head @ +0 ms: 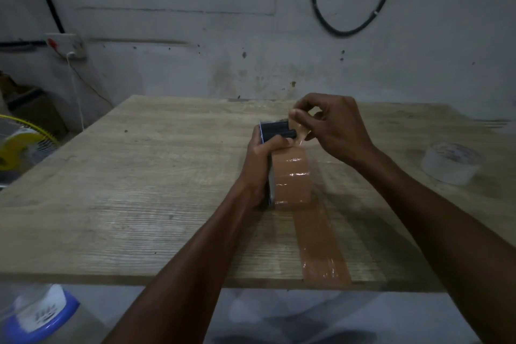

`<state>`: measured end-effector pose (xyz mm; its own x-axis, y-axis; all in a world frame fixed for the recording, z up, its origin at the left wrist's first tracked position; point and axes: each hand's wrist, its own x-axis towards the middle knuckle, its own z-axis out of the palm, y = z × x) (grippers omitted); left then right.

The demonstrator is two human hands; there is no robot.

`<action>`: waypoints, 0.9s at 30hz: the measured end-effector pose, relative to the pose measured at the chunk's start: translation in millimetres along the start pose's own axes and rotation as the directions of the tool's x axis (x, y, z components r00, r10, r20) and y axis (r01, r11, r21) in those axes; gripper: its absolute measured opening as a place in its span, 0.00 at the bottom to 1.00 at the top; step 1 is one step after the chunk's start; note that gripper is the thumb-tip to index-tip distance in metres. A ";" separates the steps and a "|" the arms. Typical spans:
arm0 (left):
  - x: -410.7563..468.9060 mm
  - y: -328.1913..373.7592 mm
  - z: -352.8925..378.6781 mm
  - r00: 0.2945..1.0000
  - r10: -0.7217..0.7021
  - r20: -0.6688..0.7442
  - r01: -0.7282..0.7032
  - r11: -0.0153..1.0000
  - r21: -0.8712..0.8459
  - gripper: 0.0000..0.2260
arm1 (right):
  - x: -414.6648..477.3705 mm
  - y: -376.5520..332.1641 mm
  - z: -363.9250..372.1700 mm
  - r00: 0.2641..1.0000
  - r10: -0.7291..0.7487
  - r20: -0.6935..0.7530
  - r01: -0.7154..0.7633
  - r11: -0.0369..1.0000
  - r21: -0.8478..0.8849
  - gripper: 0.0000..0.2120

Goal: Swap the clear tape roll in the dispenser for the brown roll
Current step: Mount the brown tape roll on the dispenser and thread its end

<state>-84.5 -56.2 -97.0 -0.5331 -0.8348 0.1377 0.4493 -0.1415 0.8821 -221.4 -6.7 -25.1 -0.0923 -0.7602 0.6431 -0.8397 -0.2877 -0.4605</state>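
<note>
The brown tape roll (291, 181) sits in the dark tape dispenser (275, 131), which stands on the wooden table (139, 176). My left hand (258, 165) grips the dispenser from its left side, thumb over the top near the black roller. My right hand (332, 126) pinches the loose end of the brown tape (298, 123) just past the dispenser's front, fingers closed on it. The clear tape roll (449, 163) lies flat on the table at the far right, apart from both hands.
A strip of brown tape (321, 243) is stuck on the table from the dispenser to the near edge. A yellow fan (19, 145) stands at the left. A blue-rimmed container (36, 315) sits below the table's near-left corner. A wall stands behind.
</note>
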 end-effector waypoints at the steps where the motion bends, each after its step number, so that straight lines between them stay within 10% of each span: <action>1: -0.4 0.3 0.3 1.000 -0.003 0.003 0.003 1.000 0.000 0.29 | 0.6 -0.3 -0.8 1.000 -0.018 0.006 0.018 1.000 -0.023 0.04; 27: -5.8 3.7 4.5 0.995 0.092 0.029 -0.096 0.982 0.163 0.27 | 12.5 -9.8 -11.4 0.983 0.150 0.111 -0.160 0.983 0.091 0.03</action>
<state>-83.0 -49.6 -92.6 -0.5104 -0.8282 0.2315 0.3755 0.0276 0.9264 -220.4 -6.7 -5.6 -0.1571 -0.8545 0.4952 -0.7618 -0.2142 -0.6114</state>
